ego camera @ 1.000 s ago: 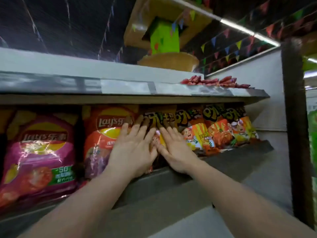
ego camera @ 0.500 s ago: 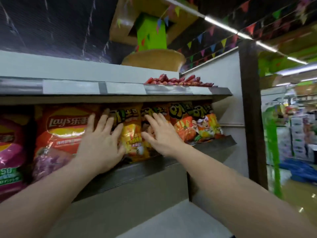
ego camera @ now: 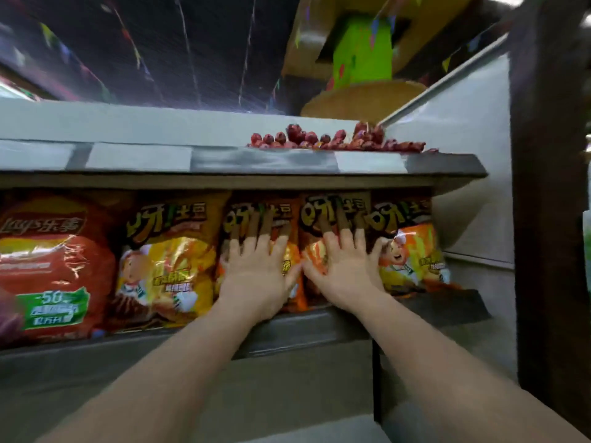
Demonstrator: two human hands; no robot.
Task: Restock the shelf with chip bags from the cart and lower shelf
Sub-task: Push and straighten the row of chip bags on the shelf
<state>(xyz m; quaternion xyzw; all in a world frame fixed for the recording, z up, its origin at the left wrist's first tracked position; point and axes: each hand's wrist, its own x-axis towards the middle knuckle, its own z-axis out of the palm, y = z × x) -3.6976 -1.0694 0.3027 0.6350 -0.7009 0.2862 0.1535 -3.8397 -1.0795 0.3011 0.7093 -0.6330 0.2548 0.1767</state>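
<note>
Change noted against a second ago: both hands were then pressed on one bag beside the red glossy Lay's chip bag [ego camera: 54,266]; they are now placed further right along the row, and the view has swung with them. The yellow foil chip bag with a cartoon chef [ego camera: 166,266], half hidden half a second ago, is now uncovered and stands upright, touching the red bag's right edge.

The left hand [ego camera: 256,270] is laid flat, fingers straight and spread, on the orange-yellow foil chip bag [ego camera: 289,247] third in the row. The right hand [ego camera: 345,266] is pressed flat likewise, fingers spread, on the orange foil chip bag [ego camera: 315,251] next to it; the thumbs nearly meet. Nothing is gripped by either hand. Fingertips fall in shadow under the upper shelf. A further orange chef-printed bag [ego camera: 412,251] ends the row at the right.

Judgement: bags are being pushed back and squared one by one; this shelf tier looks close to full, and more stock from the cart is not in view.

Surface: a grey metal shelf ledge [ego camera: 319,334] carries the row. The grey upper shelf edge [ego camera: 256,161], with pale label strips, overhangs it. A heap of dark red dried fruit [ego camera: 335,140] lies on top, right of centre.

Room: dark netted ceiling, coloured bunting, a green pillar [ego camera: 361,49], a dark upright post [ego camera: 550,187] at far right.
</note>
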